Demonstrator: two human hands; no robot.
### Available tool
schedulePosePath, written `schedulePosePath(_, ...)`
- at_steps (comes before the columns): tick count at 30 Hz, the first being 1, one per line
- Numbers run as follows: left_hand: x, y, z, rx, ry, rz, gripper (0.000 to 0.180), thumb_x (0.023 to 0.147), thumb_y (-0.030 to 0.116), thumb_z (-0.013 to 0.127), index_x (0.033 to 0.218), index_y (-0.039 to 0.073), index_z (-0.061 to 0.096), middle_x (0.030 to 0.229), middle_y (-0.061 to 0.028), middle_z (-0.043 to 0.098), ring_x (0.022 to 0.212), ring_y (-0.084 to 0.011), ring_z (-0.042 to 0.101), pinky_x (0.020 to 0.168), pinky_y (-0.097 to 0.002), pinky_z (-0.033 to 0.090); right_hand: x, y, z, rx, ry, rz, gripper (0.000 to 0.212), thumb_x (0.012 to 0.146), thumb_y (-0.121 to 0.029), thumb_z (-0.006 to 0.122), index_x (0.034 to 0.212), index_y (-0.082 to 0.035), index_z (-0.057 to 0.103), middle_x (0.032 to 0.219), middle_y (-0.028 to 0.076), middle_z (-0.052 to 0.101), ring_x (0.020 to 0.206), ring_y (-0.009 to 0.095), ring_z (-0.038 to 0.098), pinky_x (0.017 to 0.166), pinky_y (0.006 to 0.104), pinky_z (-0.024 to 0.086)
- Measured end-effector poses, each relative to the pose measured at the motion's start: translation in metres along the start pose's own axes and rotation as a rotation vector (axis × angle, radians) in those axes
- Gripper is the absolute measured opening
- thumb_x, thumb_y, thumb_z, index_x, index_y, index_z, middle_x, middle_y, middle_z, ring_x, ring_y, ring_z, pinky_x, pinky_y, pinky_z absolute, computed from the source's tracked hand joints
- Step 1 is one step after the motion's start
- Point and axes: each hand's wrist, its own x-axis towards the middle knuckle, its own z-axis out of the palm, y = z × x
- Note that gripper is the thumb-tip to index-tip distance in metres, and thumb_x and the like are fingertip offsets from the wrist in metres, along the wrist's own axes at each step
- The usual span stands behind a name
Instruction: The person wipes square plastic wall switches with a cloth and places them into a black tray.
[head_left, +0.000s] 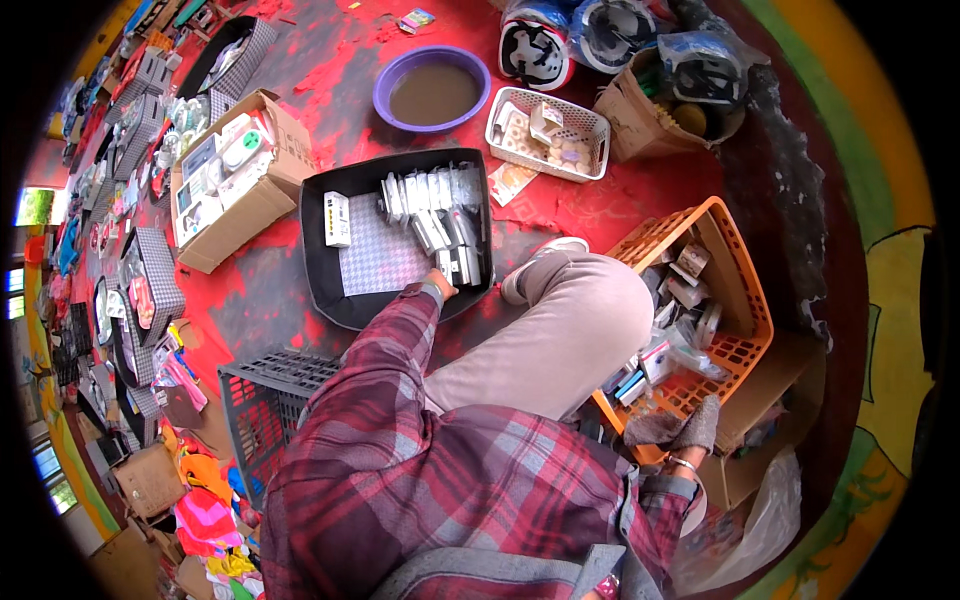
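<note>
My left hand [440, 284] reaches over the near wall of a black fabric bin [312, 262] with a checked floor. It is beside small black-and-white packages [462, 264]; its fingers are mostly hidden, and I cannot make out a grip. More clear-wrapped packages [425, 195] are bunched along the bin's right side, and a white box [337, 219] stands at its left. My right hand [690, 456] is closed on a grey cloth [697, 424], which lies over the near rim of an orange plastic basket [757, 345]. Small boxes and plastic-wrapped packets [672, 350] fill part of that basket.
Beyond the bin stand a purple basin [383, 105] of murky water and a white basket [540, 168]. A cardboard box [222, 240] of packaged goods is at the left, with a grey crate [258, 410] nearer. Wrapped helmets [612, 35] lie at the far right.
</note>
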Motion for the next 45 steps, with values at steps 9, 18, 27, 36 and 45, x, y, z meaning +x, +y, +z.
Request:
schedulePosePath(9, -0.007, 0.013, 0.012, 0.003, 0.187, -0.029, 0.021, 0.074, 0.018, 0.064, 0.087, 0.003, 0.069, 0.092, -0.0205, 0.066, 0.09, -0.0344, 0.064, 0.079, -0.0397, 0.051, 0.007, -0.005, -0.006, -0.044, -0.006, 0.057, 0.039, 0.092, -0.044, 0.047, 0.108, -0.009, 0.052, 0.095, 0.006, 0.05, 0.083, 0.02, 0.051, 0.073, 0.0329, 0.045)
schedulePosePath(18, 0.043, -0.018, 0.032, 0.7, 0.019, 0.388, 0.025, 0.082, 0.018, 0.049, 0.094, 0.011, 0.071, 0.098, -0.0136, 0.067, 0.089, -0.0314, 0.065, 0.077, -0.0427, 0.051, -0.01, -0.007, 0.0, 0.176, -0.057, -0.16, 0.047, 0.083, -0.056, 0.055, 0.099, -0.012, 0.053, 0.087, 0.006, 0.054, 0.069, 0.028, 0.058, 0.057, 0.0438, 0.049)
schedulePosePath(27, 0.008, 0.06, -0.114, 0.692, 0.391, 0.759, 0.022, 0.083, 0.022, 0.054, 0.091, 0.006, 0.068, 0.082, -0.0157, 0.067, 0.078, -0.0304, 0.066, 0.068, -0.0436, 0.053, -0.096, -0.112, -0.017, 0.505, -0.456, -0.209, 0.049, 0.086, -0.056, 0.048, 0.099, -0.009, 0.055, 0.089, 0.007, 0.059, 0.077, 0.026, 0.057, 0.071, 0.0405, 0.049)
schedulePosePath(36, -0.248, 0.37, -0.212, -0.205, 0.396, 1.505, 0.025, 0.09, 0.019, 0.055, 0.103, 0.0, 0.063, 0.093, -0.0117, 0.066, 0.086, -0.0195, 0.063, 0.076, -0.0295, 0.049, -0.03, -0.143, -0.086, 0.982, -0.22, -0.513, 0.047, 0.09, -0.05, 0.045, 0.104, -0.007, 0.056, 0.092, 0.007, 0.061, 0.086, 0.025, 0.056, 0.082, 0.0357, 0.046)
schedulePosePath(45, -0.251, 0.471, 0.022, 0.74, -0.283, 1.435, 0.034, 0.081, 0.029, 0.058, 0.104, 0.004, 0.064, 0.098, -0.0161, 0.066, 0.091, -0.0315, 0.062, 0.084, -0.0406, 0.047, -0.016, -0.128, -0.137, 1.335, -0.234, -0.504, 0.036, 0.092, -0.038, 0.048, 0.108, -0.008, 0.059, 0.104, 0.005, 0.061, 0.094, 0.021, 0.057, 0.089, 0.0367, 0.045)
